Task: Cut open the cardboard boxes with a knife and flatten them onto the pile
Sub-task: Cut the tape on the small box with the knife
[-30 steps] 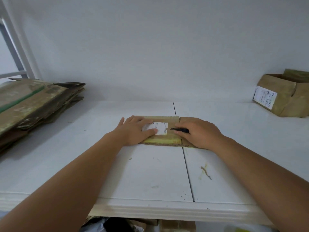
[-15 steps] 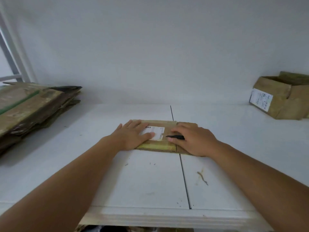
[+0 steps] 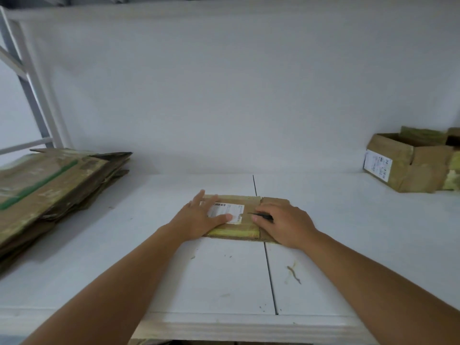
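A pile [image 3: 49, 185] of flattened cardboard lies at far left on the table [image 3: 224, 282]. Mid-table, the left hand [image 3: 201, 217] presses flat, fingers straight, on a flattened box [image 3: 251, 205], its thumb on the label [image 3: 229, 211]; the right hand [image 3: 283, 222] beside it grips a knife [image 3: 261, 215] against the cardboard. An open box [image 3: 413, 165] sits far right.

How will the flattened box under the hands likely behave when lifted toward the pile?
The flattened box looks thin, so probably light. Its side flap sits past a crease, so it may hinge and droop. Flat on the table, it likely slides, not rolls.
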